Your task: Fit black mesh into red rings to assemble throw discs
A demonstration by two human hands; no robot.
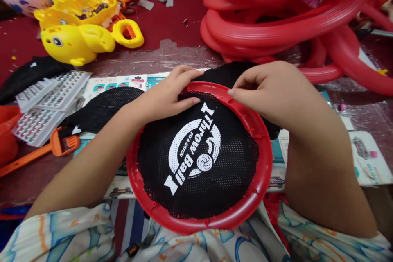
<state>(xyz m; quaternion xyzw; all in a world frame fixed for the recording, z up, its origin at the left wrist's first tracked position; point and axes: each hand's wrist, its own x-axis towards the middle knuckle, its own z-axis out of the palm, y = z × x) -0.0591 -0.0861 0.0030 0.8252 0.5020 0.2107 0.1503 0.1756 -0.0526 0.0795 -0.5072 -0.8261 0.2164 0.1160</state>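
Observation:
A red plastic ring (264, 159) lies in front of me with a black mesh (227, 172) stretched across it; white print on the mesh reads "Throw Ball". My left hand (167, 96) lies on the mesh at the ring's far edge, fingers stretched and pressing the fabric down. My right hand (270, 90) is curled at the far right rim, its fingertips pinching the mesh edge against the ring. More black mesh (101, 108) lies loose beyond the ring.
A heap of red rings (285, 20) fills the far right. Yellow plastic toy parts (78, 28) are piled at the far left. Grey blister sheets (46, 102) and an orange handle (46, 149) lie left. Printed cards (365, 159) cover the table beneath.

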